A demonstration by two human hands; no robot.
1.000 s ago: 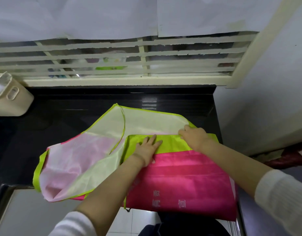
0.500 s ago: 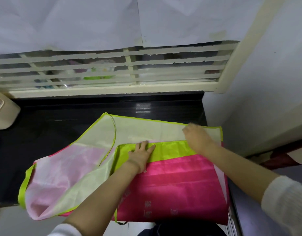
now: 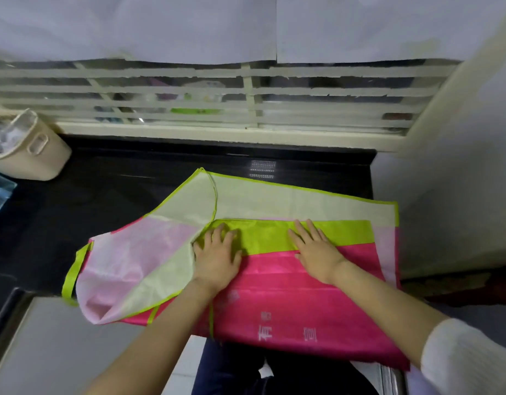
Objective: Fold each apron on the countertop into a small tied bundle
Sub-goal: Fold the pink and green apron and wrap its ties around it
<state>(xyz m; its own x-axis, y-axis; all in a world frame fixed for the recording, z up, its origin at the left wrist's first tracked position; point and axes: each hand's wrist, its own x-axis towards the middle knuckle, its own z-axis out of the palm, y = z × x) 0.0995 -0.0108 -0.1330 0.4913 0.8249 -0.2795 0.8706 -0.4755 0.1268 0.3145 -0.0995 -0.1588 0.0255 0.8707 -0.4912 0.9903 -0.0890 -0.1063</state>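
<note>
Dark countertop [image 3: 118, 201] below window [image 3: 246, 104] | apron [image 3: 274, 303] spread flat just below window, near edge overhanging | left hand [image 3: 217, 258], right hand [image 3: 317, 252]: fingers straight, pressing its folded layer | likely light, thin, slippery (soft, holds creases poorly); best taken at hemmed corners.

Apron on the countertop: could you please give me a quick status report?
Left hand and right hand press flat on the fold. Pink and lime-green fabric apron partly folded, not bundled or tied. Beige plastic basket far left, clear of it.
</note>
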